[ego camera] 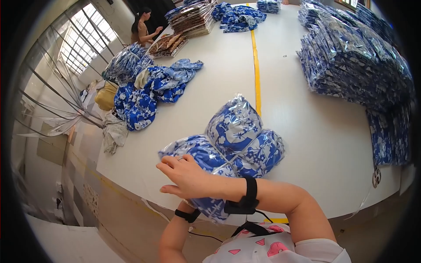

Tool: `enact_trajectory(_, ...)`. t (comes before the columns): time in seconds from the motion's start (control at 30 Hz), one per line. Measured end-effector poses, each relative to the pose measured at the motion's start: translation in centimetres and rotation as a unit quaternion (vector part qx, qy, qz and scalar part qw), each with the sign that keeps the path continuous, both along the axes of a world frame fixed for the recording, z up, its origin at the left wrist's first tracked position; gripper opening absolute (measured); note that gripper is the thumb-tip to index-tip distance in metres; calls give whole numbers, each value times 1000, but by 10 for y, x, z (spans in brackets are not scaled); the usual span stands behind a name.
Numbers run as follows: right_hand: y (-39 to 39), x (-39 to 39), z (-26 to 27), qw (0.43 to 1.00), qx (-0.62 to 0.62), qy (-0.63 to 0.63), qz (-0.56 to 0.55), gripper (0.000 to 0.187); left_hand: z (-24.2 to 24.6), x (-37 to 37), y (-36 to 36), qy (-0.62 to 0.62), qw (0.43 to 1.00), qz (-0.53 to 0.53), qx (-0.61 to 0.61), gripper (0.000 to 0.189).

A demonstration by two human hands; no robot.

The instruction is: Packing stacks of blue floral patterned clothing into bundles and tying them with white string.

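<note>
In front of me a bundle of blue and white floral fabric in clear plastic lies near the table's front edge. White string crosses it and squeezes it into bulging lobes. My right hand reaches leftward across the bundle, its fingers apart over the left lobe. Whether it touches the plastic is unclear. Below it, my left wrist comes up at the bundle's lower left; the left hand itself is hidden behind my right hand and the bundle.
Packed floral garments are piled on the right, with scissors by the edge. Loose blue fabric and a tied bundle lie left. Brown packs stand farther back, near another person. Yellow tape runs along the white table.
</note>
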State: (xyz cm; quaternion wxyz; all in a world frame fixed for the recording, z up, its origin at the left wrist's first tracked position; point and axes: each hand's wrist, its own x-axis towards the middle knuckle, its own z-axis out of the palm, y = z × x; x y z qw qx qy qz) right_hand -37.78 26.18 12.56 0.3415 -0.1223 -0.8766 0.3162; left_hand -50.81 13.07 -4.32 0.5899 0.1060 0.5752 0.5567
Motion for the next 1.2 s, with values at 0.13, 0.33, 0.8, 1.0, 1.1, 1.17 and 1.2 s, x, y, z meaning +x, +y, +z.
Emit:
enact_trajectory(0.13, 27, 24, -20, 984, 65, -147, 74, 40, 21, 0, 5, -22, 999, 10, -30, 43)
enact_trajectory(0.33, 122, 89, -32, 969, 174, -47, -169, 20, 110, -33, 31, 701, 702, -65, 110, 45)
enact_trajectory(0.8, 146, 94, -77, 961, -8, -251, -119, 61, 94, 9, 59, 718, 658, -217, 66, 97)
enact_trajectory(1.0, 158, 106, -59, 973, 13, -209, -92, 35, 148, -20, 70, 729, 641, -236, 50, 71)
enact_trajectory(1.1, 161, 75, -27, 965, 182, -183, -54, 31, 147, -40, 107, 770, 601, -202, 80, 51)
enact_trajectory(1.17, 169, 48, -48, 963, 204, -173, -45, 36, 131, -44, 135, 809, 541, -184, 140, 45)
enact_trajectory(1.2, 169, 41, -56, 958, 196, -195, -77, 41, 124, -40, 147, 774, 575, -243, 106, 47)
